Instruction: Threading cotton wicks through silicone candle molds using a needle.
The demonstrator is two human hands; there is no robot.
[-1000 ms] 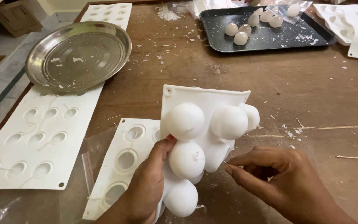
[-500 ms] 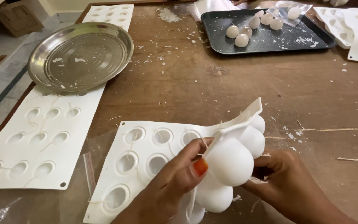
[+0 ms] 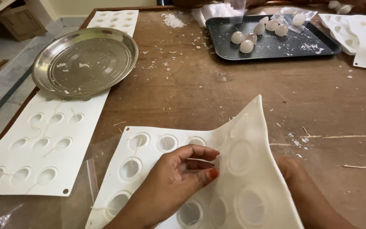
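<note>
A white flexible mould point(image 3: 149, 142) with round cavities lies cavity side up on the wooden table. Its right part point(image 3: 250, 152) is lifted and curled upward. My left hand point(image 3: 174, 186) rests on top of the mould near its middle, with thumb and fingertips pinched together at the fold beside a thin thread. My right hand point(image 3: 295, 176) reaches under the raised part, and the mould hides its fingers.
A round steel plate point(image 3: 85, 61) sits on a second white mould point(image 3: 34, 148) at the left. At the back stands a black tray point(image 3: 310, 44) with several white egg-shaped pieces point(image 3: 246, 44). More white moulds point(image 3: 361, 36) lie at the far right. Clear plastic point(image 3: 64, 203) lies under the near mould.
The mould was held up with its domed undersides towards me. It has been turned and laid down cavity side up, with only the right part still raised.
</note>
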